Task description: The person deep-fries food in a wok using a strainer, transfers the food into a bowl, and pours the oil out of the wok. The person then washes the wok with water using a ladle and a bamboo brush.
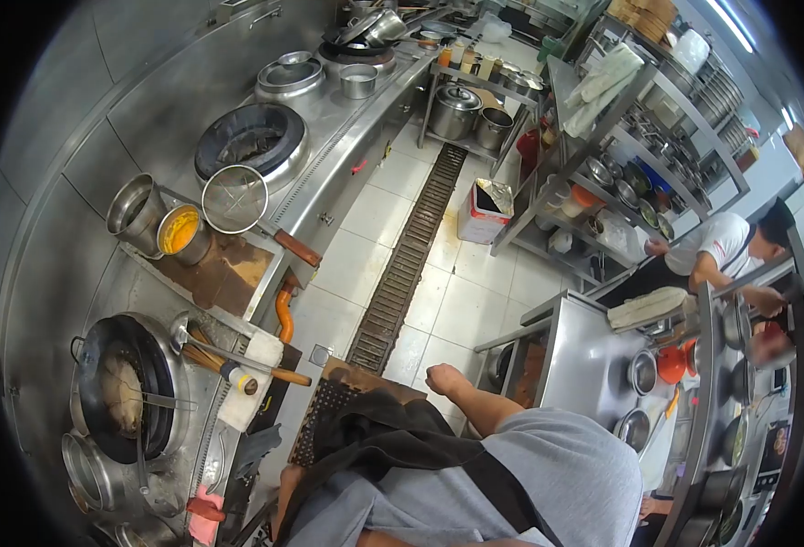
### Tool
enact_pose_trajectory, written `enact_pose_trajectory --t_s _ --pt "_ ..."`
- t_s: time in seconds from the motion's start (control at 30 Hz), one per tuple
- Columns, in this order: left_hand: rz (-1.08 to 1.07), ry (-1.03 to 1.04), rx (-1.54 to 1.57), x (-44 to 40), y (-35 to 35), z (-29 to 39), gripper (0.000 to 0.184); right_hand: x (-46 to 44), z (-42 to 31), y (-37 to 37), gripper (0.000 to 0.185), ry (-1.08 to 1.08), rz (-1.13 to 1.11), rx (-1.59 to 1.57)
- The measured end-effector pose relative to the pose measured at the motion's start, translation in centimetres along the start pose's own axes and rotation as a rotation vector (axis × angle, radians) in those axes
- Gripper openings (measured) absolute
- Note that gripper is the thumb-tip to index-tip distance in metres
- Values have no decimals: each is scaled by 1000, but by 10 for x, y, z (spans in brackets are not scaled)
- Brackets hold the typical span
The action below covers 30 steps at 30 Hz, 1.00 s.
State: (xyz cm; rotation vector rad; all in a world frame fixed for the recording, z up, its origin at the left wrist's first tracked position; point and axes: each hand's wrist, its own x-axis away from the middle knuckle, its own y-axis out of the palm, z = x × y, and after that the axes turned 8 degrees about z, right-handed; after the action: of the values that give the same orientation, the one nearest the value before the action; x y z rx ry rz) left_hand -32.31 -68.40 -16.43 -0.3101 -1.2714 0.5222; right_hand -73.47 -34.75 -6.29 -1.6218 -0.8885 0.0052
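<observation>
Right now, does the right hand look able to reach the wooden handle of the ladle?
Probably yes: the wooden handle juts past the white cloth with nothing covering it, though the right hand would likely need to cross to the person's left.

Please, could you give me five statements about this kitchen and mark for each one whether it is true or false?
1. The person's right hand holds a ladle. False: none shows in it; a ladle lies beside the wok at the lower left.
2. The wok has pale contents in it. True.
3. The round wire strainer has a wooden handle. True.
4. The red-and-white container stands on the floor grate. False: it stands on the tiles, to the right of the grate in the picture.
5. The co-worker at the right wears a black shirt. False: the shirt is white.
</observation>
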Motion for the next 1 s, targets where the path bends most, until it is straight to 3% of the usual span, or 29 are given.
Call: enact_pose_trajectory --t_s 0.2,0.4,0.63,0.83,1.0 --pt "-44 -135 -18 -21 10 7 22 -60 -6 -24 27 31 -11 50" --pt "-76 -133 24 -59 19 55 20 -126 -30 -65 28 -104 34 25" --pt "-60 -76 107 -92 25 182 19 -208 -19 -97 24 -155 -60 -17" --pt "-39 -131 121 -114 42 301 18 -336 44 -137 28 -230 -133 47" --pt "-33 -172 114 -122 51 381 18 -414 95 -179 27 -114 -38 -4"
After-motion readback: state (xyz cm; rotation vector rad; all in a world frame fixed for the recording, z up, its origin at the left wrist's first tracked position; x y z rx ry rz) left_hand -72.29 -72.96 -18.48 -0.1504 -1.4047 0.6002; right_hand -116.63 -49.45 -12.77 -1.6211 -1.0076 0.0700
